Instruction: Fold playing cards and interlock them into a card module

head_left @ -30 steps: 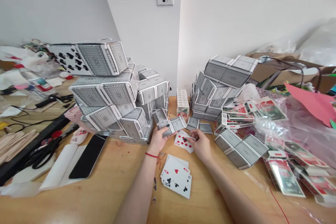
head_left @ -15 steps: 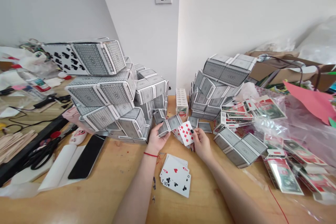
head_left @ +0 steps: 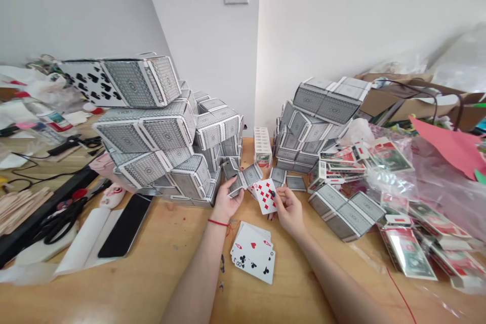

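Observation:
My left hand point(head_left: 227, 200) grips a small structure of joined grey-backed playing cards point(head_left: 238, 182), its thumb and fingers at the near left part. In my right hand point(head_left: 288, 208) is a red diamond playing card point(head_left: 266, 196), pinched face up at its right edge. This card lies against the right end of the joined cards, partly covering what is behind it. Closer to me, a loose pile of playing cards point(head_left: 252, 258) rests face up on the table, with an ace of hearts and a club card showing. Two grey-backed pieces point(head_left: 295, 183) lie beyond my right hand.
Stacked card-block structures stand at left point(head_left: 167, 126) and right point(head_left: 322, 111). A low card block point(head_left: 347, 211) sits right of my forearm, beside card boxes point(head_left: 410, 250) and plastic wrap. At left are a phone point(head_left: 125, 227) and scissors point(head_left: 66, 220). A row of boxes point(head_left: 261, 146) stands near the wall.
My right hand has shifted slightly left and down, and the diamond card now stands more upright against the joined cards. My left hand has stayed nearly still.

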Action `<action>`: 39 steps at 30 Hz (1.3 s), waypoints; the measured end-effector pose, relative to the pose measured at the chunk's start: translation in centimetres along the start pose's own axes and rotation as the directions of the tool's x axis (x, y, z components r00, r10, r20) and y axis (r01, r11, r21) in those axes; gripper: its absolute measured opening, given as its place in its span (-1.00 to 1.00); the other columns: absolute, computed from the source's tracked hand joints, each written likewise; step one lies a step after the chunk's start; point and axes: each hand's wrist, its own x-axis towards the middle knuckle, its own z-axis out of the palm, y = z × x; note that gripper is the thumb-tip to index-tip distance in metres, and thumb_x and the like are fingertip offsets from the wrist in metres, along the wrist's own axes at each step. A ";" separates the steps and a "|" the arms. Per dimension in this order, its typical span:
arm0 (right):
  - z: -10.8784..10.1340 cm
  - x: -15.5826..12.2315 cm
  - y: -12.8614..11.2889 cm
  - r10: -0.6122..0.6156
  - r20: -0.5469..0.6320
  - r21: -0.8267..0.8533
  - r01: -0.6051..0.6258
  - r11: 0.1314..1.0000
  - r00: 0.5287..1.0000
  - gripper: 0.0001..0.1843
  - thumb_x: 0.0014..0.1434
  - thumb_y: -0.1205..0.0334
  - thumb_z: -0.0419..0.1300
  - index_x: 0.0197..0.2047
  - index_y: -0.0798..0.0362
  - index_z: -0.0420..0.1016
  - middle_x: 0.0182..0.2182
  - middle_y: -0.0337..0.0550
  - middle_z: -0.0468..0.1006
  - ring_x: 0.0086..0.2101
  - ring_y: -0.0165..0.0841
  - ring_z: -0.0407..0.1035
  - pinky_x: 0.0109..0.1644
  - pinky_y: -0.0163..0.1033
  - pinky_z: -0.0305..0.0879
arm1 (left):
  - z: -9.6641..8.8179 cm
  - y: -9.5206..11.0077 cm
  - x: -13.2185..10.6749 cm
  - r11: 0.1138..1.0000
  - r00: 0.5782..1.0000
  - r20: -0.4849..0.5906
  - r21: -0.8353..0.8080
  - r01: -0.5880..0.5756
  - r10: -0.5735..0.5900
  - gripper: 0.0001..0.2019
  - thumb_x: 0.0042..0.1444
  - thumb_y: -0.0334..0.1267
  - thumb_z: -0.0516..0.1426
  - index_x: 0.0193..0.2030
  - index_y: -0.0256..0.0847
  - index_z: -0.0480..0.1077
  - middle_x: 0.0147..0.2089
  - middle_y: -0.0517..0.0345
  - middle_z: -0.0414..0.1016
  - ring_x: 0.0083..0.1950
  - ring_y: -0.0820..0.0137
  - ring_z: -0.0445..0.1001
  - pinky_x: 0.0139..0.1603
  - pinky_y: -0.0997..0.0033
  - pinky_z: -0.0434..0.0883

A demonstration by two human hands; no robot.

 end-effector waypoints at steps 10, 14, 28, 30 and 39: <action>0.1 0.2 0.0 0.018 0.021 -0.033 -0.017 0.999 1.000 -0.60 0.00 -0.12 0.07 -0.24 0.03 0.25 -0.68 -0.24 0.45 -0.75 -0.36 0.30 -0.73 -0.29 0.23 | -0.3 -0.5 0.3 0.996 0.999 0.002 0.087 -0.036 0.036 -0.75 0.00 -0.45 0.07 -0.14 -0.22 0.36 -0.30 0.14 0.49 -0.45 0.53 0.45 -0.51 0.59 0.44; 0.1 0.3 0.0 0.030 0.059 -0.066 -0.027 0.997 0.998 -0.56 0.02 -0.11 0.04 -0.17 0.05 0.32 -0.70 -0.28 0.41 -0.76 -0.37 0.29 -0.72 -0.30 0.22 | -0.4 -1.1 0.5 0.975 0.996 0.010 0.203 -0.087 0.086 -0.78 -0.09 -0.46 0.14 -0.23 -0.26 0.39 -0.34 0.13 0.48 -0.48 0.53 0.41 -0.59 0.63 0.34; -0.8 1.2 0.3 0.130 0.100 -0.076 -0.123 0.989 0.986 -0.46 -0.03 -0.08 0.06 -0.09 0.15 0.40 -0.79 -0.35 0.30 -0.85 -0.50 0.08 -0.85 -0.41 -0.02 | 0.3 -1.5 -0.4 0.861 0.955 0.182 0.417 -0.291 0.235 -0.54 -0.20 -0.46 0.16 -0.07 -0.10 0.35 -0.34 0.26 0.45 -0.57 0.62 0.20 -0.66 0.63 0.01; -0.9 1.2 0.3 0.135 0.101 -0.073 -0.128 0.989 0.986 -0.47 -0.03 -0.07 0.07 -0.10 0.14 0.41 -0.80 -0.36 0.29 -0.85 -0.50 0.08 -0.85 -0.41 -0.03 | 0.2 -1.5 -0.3 0.859 0.956 0.184 0.426 -0.285 0.226 -0.53 -0.20 -0.46 0.16 -0.07 -0.10 0.36 -0.30 0.23 0.46 -0.54 0.60 0.23 -0.66 0.63 0.00; -1.2 1.4 0.3 0.142 0.106 0.037 -0.146 0.989 0.984 -0.63 0.02 -0.03 0.08 -0.26 0.12 0.35 -0.78 -0.35 0.33 -0.84 -0.51 0.13 -0.84 -0.44 0.01 | -0.2 -1.9 -0.5 0.881 0.960 0.230 0.405 -0.246 0.162 -0.46 -0.23 -0.53 0.15 -0.02 -0.08 0.32 -0.26 0.20 0.47 -0.49 0.55 0.31 -0.62 0.63 0.13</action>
